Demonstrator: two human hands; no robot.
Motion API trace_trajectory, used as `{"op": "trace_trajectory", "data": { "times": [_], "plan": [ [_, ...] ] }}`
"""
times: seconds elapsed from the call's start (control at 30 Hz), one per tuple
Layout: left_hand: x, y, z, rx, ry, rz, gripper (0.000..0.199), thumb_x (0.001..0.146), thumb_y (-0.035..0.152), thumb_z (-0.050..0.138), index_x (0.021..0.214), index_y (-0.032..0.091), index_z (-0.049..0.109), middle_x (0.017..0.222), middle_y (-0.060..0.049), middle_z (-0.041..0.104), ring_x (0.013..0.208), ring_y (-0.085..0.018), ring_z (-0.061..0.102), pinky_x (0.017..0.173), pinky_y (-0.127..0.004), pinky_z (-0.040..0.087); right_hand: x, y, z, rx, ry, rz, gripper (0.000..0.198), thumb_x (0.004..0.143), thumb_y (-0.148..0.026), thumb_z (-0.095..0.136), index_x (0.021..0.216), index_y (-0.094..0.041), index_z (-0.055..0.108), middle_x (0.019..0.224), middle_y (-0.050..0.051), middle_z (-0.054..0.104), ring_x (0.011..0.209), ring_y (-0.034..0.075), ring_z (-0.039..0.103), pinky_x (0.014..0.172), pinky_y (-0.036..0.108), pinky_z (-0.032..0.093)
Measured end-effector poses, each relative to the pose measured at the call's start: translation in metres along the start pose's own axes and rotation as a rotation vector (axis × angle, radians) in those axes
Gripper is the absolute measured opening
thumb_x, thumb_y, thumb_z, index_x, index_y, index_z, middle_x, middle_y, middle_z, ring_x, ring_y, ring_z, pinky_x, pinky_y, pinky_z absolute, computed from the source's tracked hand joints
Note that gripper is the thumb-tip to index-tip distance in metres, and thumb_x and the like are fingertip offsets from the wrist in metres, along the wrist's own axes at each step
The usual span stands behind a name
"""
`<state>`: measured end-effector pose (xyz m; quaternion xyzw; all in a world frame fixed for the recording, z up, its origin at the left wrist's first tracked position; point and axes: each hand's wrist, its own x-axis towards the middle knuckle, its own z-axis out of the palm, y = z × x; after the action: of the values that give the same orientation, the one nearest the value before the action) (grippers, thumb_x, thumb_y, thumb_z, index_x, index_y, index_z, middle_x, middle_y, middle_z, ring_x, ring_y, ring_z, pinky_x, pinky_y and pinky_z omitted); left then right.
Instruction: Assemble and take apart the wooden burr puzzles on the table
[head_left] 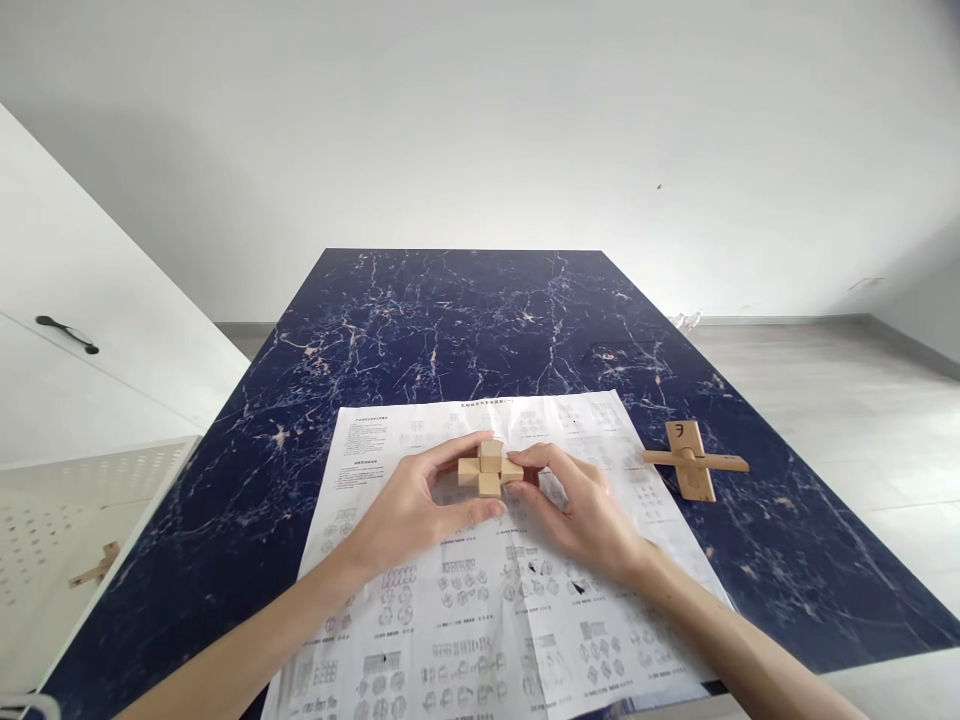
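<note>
Two bare hands meet over a printed sheet (420, 420), which lies creased on the near part of a dark blue, white-veined table (465, 310). To the sheet's right, near its edge, a wooden cross (694, 462) rests on the tabletop, its thin bar running roughly left to right across a broader upright-marked piece. At the lower left, a second, smaller wooden cross (96, 565) sits by a pale perforated surface (34, 540), below a white cabinet (67, 230) with a black handle (67, 335). The hands and forearms cover part of the sheet's rows of small diagrams.

Between the hands, above the middle of the sheet, is a pale wooden block puzzle (490, 465). Its stubs point left, right, toward the person and away; the spread looks about even, so no clear long axis can be told. The left hand (420, 505) straddles it, thumb at the near side and fingers at the far side. The right hand (574, 500) pinches the right stub between thumb and forefinger.
</note>
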<state>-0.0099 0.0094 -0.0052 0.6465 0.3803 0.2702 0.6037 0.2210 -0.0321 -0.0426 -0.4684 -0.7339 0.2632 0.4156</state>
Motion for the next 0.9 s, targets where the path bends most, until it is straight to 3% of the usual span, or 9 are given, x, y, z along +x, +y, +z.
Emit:
{"op": "trace_trajectory", "data": {
  "times": [0.27, 0.5, 0.63, 0.9],
  "plan": [
    [-0.001, 0.002, 0.002, 0.021, 0.006, 0.012, 0.066, 0.087, 0.039, 0.087, 0.147, 0.031, 0.062, 0.134, -0.006, 0.077, 0.121, -0.029, 0.075, 0.105, -0.050, 0.063, -0.003, -0.001, -0.001, -0.003, -0.005, -0.001, 0.009, 0.107, -0.032, 0.061, 0.115, -0.029, 0.061, 0.098, 0.005, 0.075, 0.084, 0.023, 0.070, 0.072, 0.039, 0.059],
    [-0.002, 0.005, 0.003, 0.078, 0.064, 0.045, 0.064, 0.086, 0.042, 0.086, 0.146, 0.033, 0.063, 0.137, -0.006, 0.075, 0.125, -0.032, 0.073, 0.108, -0.055, 0.060, 0.003, -0.002, 0.000, 0.072, -0.028, 0.138, 0.016, 0.103, -0.036, 0.064, 0.115, -0.025, 0.064, 0.103, 0.008, 0.079, 0.091, 0.025, 0.074, 0.079, 0.041, 0.059],
    [-0.002, 0.004, 0.004, 0.145, 0.123, 0.117, 0.066, 0.083, 0.038, 0.090, 0.144, 0.033, 0.065, 0.140, -0.005, 0.074, 0.131, -0.032, 0.070, 0.113, -0.054, 0.057, 0.006, -0.004, -0.002, 0.046, -0.070, 0.126, 0.020, 0.105, -0.031, 0.060, 0.123, -0.025, 0.064, 0.110, 0.009, 0.079, 0.095, 0.025, 0.074, 0.079, 0.040, 0.058],
    [-0.004, -0.009, 0.003, 0.402, 0.146, 0.343, 0.069, 0.086, 0.039, 0.088, 0.148, 0.031, 0.058, 0.138, -0.007, 0.073, 0.124, -0.030, 0.070, 0.109, -0.052, 0.059, 0.007, -0.007, -0.004, -0.017, -0.167, 0.047, 0.015, 0.106, -0.022, 0.052, 0.115, -0.024, 0.064, 0.097, 0.006, 0.072, 0.080, 0.020, 0.065, 0.070, 0.035, 0.053]
  ]
}}
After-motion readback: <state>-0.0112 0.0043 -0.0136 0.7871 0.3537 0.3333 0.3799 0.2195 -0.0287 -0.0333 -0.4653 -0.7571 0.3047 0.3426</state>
